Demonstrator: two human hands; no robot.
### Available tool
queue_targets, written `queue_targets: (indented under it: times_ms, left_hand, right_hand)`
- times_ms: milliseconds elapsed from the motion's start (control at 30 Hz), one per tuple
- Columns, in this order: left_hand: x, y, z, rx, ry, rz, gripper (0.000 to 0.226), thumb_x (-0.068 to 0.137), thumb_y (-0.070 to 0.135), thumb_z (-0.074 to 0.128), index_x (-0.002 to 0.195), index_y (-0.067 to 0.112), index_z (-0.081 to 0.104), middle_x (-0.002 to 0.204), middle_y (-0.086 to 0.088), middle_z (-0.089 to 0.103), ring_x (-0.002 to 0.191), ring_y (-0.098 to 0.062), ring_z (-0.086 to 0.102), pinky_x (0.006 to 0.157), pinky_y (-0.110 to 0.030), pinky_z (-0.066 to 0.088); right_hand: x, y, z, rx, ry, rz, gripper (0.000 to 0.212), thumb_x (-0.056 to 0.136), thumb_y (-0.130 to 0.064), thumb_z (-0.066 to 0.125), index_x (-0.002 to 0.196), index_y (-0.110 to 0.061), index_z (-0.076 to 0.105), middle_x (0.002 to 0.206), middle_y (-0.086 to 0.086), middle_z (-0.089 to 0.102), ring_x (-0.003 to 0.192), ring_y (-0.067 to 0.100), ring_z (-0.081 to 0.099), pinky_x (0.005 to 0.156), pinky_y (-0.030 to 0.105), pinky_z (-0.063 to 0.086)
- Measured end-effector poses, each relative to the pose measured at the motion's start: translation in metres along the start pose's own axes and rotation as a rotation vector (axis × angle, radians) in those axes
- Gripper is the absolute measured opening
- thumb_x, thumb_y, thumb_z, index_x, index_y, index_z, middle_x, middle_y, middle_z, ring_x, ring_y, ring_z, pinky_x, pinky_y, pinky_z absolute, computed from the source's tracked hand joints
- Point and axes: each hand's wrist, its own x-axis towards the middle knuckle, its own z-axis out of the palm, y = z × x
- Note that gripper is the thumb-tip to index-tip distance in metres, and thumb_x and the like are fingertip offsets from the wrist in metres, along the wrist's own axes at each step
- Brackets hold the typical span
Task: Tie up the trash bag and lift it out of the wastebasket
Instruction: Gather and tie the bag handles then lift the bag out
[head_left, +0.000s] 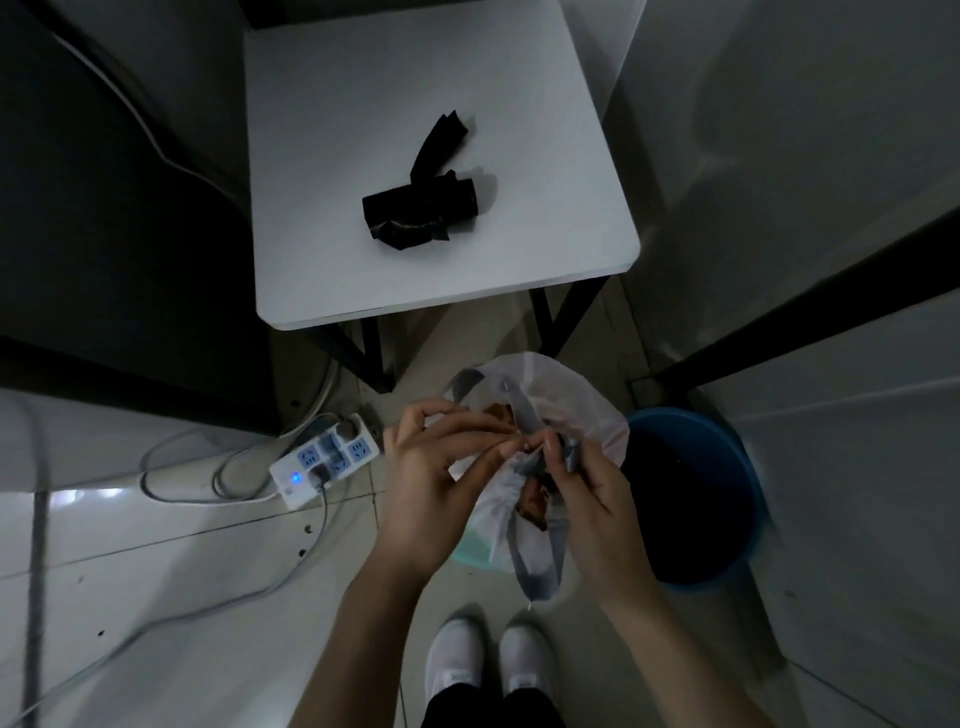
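**Both hands pinching the drawstring on a white trash bag**

Looking straight down here. The white trash bag sits between the two hands, with its mouth bunched up, above a pale green wastebasket that's mostly hidden under it. The left hand and right hand meet at the middle, fingertips closed on the grey drawstring, and a loop of it hangs down toward the white shoes. Something brown shows inside the bag. Just to the right is a blue bucket, dark inside. A white power strip lies on the floor to the left, and a roll of black bags sits on the white table further out.
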Motion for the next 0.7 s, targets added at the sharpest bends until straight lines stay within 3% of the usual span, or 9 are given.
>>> queue_targets:
  times_ms: [100,267,367,500,633,700]
  left_hand:
    - [-0.006,0.008,-0.001,-0.003,0.071,0.024,0.017,0.083,0.037,0.053,0.096,0.037,0.064,0.096,0.035,0.053,0.097,0.001,0.040,0.078,-0.043,0.043]
    - [-0.020,0.019,0.002,-0.028,0.170,0.072,0.016,0.084,0.031,0.057,0.097,0.038,0.064,0.103,0.028,0.061,0.102,-0.002,0.049,0.088,-0.022,0.035]
    - [-0.023,0.009,-0.002,-0.009,0.089,0.045,0.026,0.079,0.040,0.059,0.104,0.045,0.058,0.114,0.032,0.056,0.114,0.006,0.042,0.095,-0.016,0.030]
    - [-0.022,-0.006,-0.004,0.046,-0.126,0.028,0.049,0.068,0.059,0.061,0.114,0.050,0.049,0.117,0.035,0.045,0.120,0.008,0.031,0.095,-0.022,0.026]
    - [-0.016,-0.015,-0.005,0.114,-0.225,0.117,0.030,0.076,0.042,0.055,0.107,0.041,0.059,0.106,0.027,0.055,0.114,-0.004,0.036,0.092,-0.025,0.025]
    - [-0.012,-0.017,-0.010,0.143,-0.241,0.120,0.025,0.079,0.037,0.051,0.100,0.037,0.065,0.101,0.026,0.055,0.109,-0.007,0.036,0.089,-0.025,0.026]
  right_hand:
    - [0.000,-0.002,-0.003,0.036,0.004,0.068,0.035,0.085,-0.034,0.048,0.092,-0.002,0.061,0.084,0.015,0.067,0.083,0.026,0.065,0.071,0.032,0.053]
    - [0.007,-0.006,-0.007,-0.037,-0.037,0.143,0.034,0.087,-0.031,0.050,0.093,-0.001,0.064,0.090,0.024,0.066,0.089,0.034,0.064,0.084,0.048,0.050]
    - [0.006,-0.008,-0.011,-0.005,-0.148,0.169,0.037,0.082,-0.038,0.052,0.090,-0.005,0.068,0.085,0.022,0.068,0.084,0.030,0.064,0.077,0.038,0.049]
    - [0.003,-0.015,-0.016,0.176,-0.267,0.210,0.035,0.079,-0.033,0.056,0.092,-0.004,0.069,0.089,0.014,0.072,0.089,0.024,0.066,0.080,0.028,0.050]
    - [0.005,-0.020,-0.018,0.193,-0.331,0.208,0.049,0.077,-0.027,0.057,0.086,0.021,0.054,0.083,0.023,0.057,0.081,0.026,0.054,0.072,0.019,0.047]
    - [0.006,-0.025,-0.018,0.107,-0.381,0.163,0.044,0.076,-0.023,0.058,0.082,0.021,0.057,0.077,0.027,0.056,0.079,0.024,0.051,0.072,0.019,0.044]
